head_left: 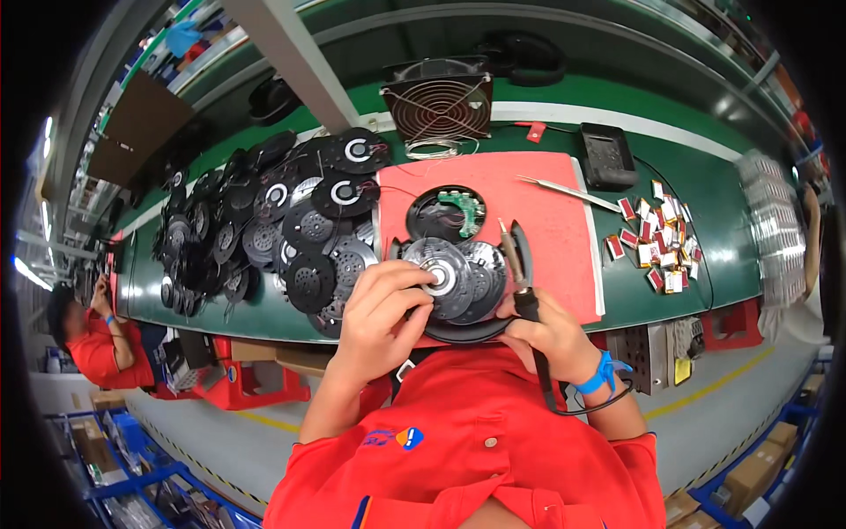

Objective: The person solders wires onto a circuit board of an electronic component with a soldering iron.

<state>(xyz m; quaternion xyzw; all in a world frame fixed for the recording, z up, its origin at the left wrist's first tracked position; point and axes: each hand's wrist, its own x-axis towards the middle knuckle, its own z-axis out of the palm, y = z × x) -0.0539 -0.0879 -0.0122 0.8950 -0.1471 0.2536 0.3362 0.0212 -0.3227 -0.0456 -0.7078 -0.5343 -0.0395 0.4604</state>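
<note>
A green worktop (723,251) runs across a workshop with a grey floor (687,432); shelving at the room's rim is cut off, and another person (101,353) at the left is blurred. A heap of dark discs (238,203) on the left crowds a pink mat (546,198), its lower pieces buried. A square fan (438,106) stands beyond the mat, stacked clear trays (773,225) at the right. On the mat's near part, the left hand (379,322) bends its fingers against a silvery disc (460,264), covering part of it; whether they pinch it, I cannot tell. The right hand (553,333) is wrapped around a soldering iron (526,304). Just beyond the disc lies a black shell (426,218) with a green circuit board (469,210). Slim tweezers (568,191) cross the mat's right edge, near small red-and-white packs (648,230).
</note>
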